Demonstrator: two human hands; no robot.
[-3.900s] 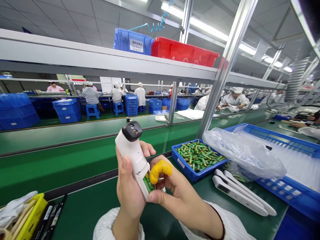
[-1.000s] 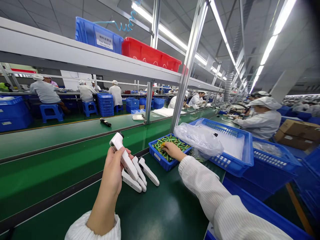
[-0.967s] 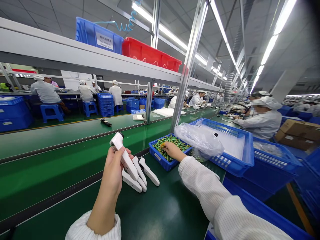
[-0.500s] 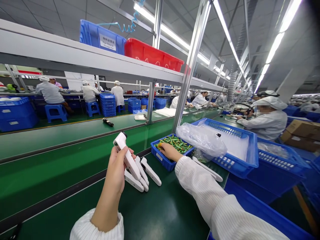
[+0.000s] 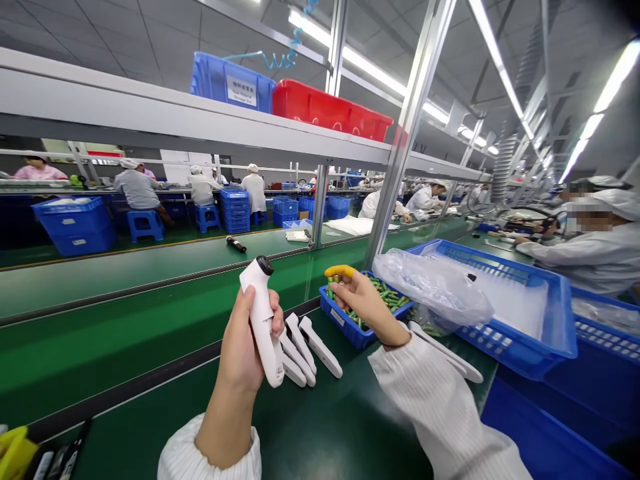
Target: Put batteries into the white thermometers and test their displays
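My left hand is wrapped round a white handheld infrared thermometer, held tilted with its black round end up. My right hand, a yellow finger cot on its index finger, pinches green batteries just above the near-left part of a small blue bin. How many it holds I cannot tell. Many loose green batteries fill that bin. Several white thermometer housings lie on the green table between my hands. More white housing parts lie under my right forearm's far side.
A large blue crate with a clear plastic bag stands at the right. A metal post rises behind the bin. Overhead, a shelf carries a red bin. A co-worker sits at far right.
My right hand has lifted out of the battery pile with green batteries in its fingers. My left hand has turned the thermometer, showing more of its black end. The view has swung left.
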